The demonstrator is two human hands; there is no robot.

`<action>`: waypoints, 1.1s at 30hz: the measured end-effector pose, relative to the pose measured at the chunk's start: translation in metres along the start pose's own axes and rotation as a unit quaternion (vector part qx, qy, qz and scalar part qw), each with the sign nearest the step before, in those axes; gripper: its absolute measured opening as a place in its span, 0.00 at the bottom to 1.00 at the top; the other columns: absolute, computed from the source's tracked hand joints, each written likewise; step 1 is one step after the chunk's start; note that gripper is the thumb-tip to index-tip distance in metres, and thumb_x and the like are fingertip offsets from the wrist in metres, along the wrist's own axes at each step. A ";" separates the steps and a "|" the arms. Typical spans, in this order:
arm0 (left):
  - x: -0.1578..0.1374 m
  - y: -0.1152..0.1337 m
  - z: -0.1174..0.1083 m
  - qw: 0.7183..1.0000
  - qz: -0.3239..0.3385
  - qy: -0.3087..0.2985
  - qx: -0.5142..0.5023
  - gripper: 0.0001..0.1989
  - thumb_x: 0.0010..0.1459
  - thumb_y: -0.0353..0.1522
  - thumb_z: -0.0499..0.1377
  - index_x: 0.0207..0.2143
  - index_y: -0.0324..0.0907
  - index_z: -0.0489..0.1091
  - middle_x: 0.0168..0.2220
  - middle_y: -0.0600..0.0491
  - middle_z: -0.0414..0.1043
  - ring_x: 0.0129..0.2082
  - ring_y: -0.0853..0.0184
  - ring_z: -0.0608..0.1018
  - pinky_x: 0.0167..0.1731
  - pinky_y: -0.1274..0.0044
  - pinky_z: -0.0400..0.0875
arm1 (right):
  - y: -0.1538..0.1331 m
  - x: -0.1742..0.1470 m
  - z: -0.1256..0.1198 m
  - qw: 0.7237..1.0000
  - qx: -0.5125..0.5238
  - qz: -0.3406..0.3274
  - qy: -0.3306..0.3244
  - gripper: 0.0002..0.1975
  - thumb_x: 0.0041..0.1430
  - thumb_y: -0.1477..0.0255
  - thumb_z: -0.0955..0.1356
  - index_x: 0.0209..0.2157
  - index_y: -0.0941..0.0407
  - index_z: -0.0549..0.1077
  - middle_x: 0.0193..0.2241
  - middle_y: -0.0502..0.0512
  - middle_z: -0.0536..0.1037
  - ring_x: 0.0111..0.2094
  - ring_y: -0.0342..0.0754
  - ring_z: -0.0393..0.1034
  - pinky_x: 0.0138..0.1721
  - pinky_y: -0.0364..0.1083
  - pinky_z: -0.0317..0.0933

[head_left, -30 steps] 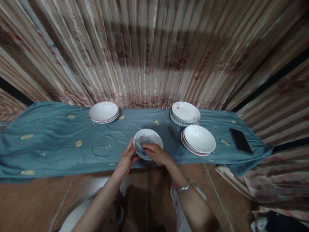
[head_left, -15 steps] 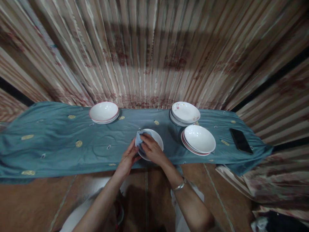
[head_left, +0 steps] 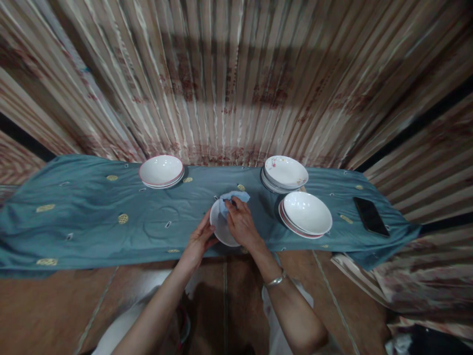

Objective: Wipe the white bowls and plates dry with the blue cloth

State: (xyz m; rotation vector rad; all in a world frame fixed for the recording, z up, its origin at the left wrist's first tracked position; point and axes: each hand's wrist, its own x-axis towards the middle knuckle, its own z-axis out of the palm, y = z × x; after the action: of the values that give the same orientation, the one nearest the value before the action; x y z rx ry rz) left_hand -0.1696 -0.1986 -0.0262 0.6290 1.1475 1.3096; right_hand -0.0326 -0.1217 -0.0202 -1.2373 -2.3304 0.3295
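A white bowl (head_left: 223, 233) is at the front middle of the cloth-covered table. My left hand (head_left: 200, 238) grips its left side, thumb at the rim and fingers underneath. In my right hand (head_left: 242, 223) is a light blue cloth (head_left: 229, 198), pressed on the bowl's far rim and spreading a little past it. The right hand and forearm cover the bowl's right side.
A stack of pink-rimmed bowls (head_left: 161, 172) stands at the back left. Right of the middle are a stack of flower-patterned dishes (head_left: 286, 172) and a stack of white bowls (head_left: 307, 214). A black phone (head_left: 370, 216) lies at the right. Pleated curtains (head_left: 229, 88) hang behind the table.
My right hand has moved the blue cloth from the bowl's left side across to its far right rim. My left hand stays at the bowl's left side.
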 end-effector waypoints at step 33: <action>0.002 0.001 -0.001 1.000 -0.006 0.007 -0.011 0.35 0.48 0.40 0.66 0.60 0.51 0.63 0.61 0.49 0.64 0.58 0.53 0.67 0.45 0.69 0.72 | 0.007 -0.011 -0.020 0.981 -0.150 0.070 -0.096 0.12 0.60 0.80 0.60 0.39 0.60 0.75 0.41 0.63 0.73 0.45 0.54 0.64 0.49 0.50 0.58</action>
State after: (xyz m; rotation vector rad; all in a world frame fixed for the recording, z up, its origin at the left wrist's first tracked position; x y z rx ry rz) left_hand -0.1708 -0.1968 -0.0265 0.5966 1.1460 1.3158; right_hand -0.0119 -0.1268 -0.0097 -1.5805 -2.5316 0.1511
